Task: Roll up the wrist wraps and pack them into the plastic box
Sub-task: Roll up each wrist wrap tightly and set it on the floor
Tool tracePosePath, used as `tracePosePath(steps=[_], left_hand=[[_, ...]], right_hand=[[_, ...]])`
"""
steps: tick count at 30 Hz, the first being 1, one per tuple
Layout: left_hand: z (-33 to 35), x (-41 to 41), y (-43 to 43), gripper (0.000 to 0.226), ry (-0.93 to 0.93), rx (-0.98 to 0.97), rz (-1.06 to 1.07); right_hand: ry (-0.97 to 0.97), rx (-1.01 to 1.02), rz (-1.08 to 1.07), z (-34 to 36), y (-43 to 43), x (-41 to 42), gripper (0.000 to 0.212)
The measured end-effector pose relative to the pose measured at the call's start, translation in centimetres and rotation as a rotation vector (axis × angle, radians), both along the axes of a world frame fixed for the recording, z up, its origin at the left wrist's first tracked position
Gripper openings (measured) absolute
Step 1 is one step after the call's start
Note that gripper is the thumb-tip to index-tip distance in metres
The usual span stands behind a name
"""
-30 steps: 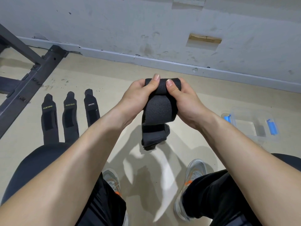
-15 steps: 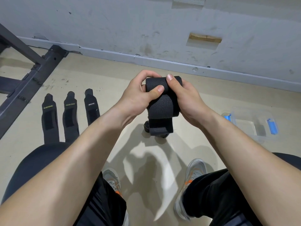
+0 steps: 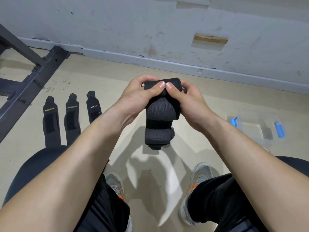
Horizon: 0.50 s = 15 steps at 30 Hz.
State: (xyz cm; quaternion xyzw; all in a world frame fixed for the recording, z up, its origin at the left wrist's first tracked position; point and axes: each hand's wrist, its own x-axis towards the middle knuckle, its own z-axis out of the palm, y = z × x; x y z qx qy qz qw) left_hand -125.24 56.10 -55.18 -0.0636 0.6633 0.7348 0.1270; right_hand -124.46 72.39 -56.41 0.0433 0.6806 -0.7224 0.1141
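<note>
rack frame (image 3: 33,69): dark steel bars on the floor (image 3: 117,71), far left of the grip and no part of the work.
waiting wraps (image 3: 71,118): three black wraps lie flat side by side, well left of the grip and lower, logos up; likely lined up so each can be taken in turn.
left hand (image 3: 135,96): curled round the left end of the roll, thumb pressed on top, its tip meeting the other thumb.
wrist wrap (image 3: 160,114): held in the air between both hands, rolled at the top; the loose tail with its dark strap band hangs straight down below the grip, touching nothing.
right hand (image 3: 190,101): curled round the right end, thumb on top; the paired thumbs seem to pin the roll so it cannot spring open. the fingers behind are mostly hidden.
plastic box (image 3: 254,129): clear and lidless, blue latches (image 3: 233,121) at either end, on the floor well right of the grip, within reach for packing.
stage: by the look of it, mid-roll; nothing visible in the box yet.
</note>
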Motion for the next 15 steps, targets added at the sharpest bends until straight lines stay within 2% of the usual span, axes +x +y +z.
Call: tracePosePath(steps=[4, 11, 15], left_hand=[[-0.11, 0.22, -0.12, 0.016, 0.022, -0.017, -0.024], [-0.25, 0.45, -0.21, 0.036, 0.082, -0.071, -0.079], [-0.41, 0.62, -0.08, 0.036, 0.172, -0.200, -0.104]], right_hand=[[0.030, 0.150, 0.062, 0.08, -0.06, -0.02, 0.068], [0.037, 0.180, 0.037, -0.03, -0.05, 0.17, 0.060], [0.022, 0.159, 0.024, 0.44, -0.07, 0.20, 0.071]])
